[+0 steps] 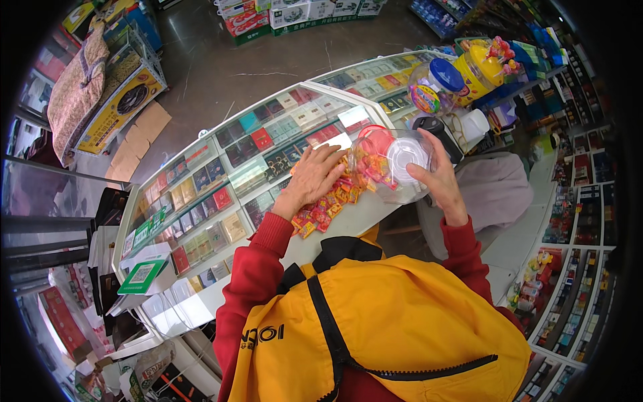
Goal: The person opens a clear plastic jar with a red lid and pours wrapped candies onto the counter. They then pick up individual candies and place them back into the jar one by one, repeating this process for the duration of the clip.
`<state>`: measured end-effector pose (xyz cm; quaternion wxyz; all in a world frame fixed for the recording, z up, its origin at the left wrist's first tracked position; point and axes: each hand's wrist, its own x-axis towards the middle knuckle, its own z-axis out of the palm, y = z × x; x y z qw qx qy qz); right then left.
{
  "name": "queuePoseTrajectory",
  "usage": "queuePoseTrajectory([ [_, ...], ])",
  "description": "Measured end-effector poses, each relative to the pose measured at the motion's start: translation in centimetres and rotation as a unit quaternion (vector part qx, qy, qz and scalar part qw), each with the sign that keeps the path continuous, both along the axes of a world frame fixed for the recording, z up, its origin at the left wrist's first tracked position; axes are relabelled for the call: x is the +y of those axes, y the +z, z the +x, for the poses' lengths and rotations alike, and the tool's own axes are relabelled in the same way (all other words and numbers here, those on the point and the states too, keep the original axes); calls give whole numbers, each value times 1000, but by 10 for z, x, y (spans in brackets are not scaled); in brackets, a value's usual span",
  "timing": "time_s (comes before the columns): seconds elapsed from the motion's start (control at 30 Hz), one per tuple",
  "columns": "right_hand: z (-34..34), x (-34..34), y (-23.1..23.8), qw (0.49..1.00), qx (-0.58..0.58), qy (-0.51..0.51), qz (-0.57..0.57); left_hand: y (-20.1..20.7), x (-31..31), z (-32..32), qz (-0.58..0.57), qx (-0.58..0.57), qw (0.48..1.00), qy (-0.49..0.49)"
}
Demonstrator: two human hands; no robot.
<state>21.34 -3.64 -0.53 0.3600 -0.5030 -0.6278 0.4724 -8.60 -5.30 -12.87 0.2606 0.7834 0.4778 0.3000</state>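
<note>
My right hand (439, 177) grips a clear plastic jar (405, 155) by its base end, thumb on one side and fingers behind. The jar lies tilted on its side above the counter, and some wrapped candies (375, 166) show through its wall. A loose pile of small red, pink and orange wrapped candies (327, 209) spreads over the counter just left of the jar. My left hand (311, 177) lies over the pile's left side, palm down, fingers stretched toward the jar. Its fingertips are close to the jar's left end; whether they touch it I cannot tell.
The glass display counter (251, 175) holds rows of small boxes. At its far right stand a blue-lidded jar (435, 84) and a yellow jar (479, 70) with lollipops. A green code stand (142, 276) is at the left. A grey cloth (492, 191) hangs over a seat at right.
</note>
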Motion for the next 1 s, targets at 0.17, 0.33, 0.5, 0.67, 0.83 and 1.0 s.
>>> queuePoseTrajectory([
  [0.17, -4, 4, 3, 1000, -22, 13, 14, -1, 0, 0, 6, -4, 1000, -4],
  [0.33, -6, 5, 10, 1000, -14, 16, 22, -1, 0, -1, 6, -2, 1000, -7],
  [0.5, -9, 6, 12, 999, -28, 18, 25, -2, 0, 1, 9, 11, 1000, 0],
  [0.67, -9, 7, 13, 999, -27, 24, 35, 3, -2, -1, 6, -12, 1000, -8],
  [0.83, -4, 7, 17, 999, -39, 17, 31, 5, -3, 0, 1, -26, 1000, -3],
  [1.0, -1, 8, 20, 996, -80, 13, 42, 2, -2, 1, 5, -34, 999, 8],
])
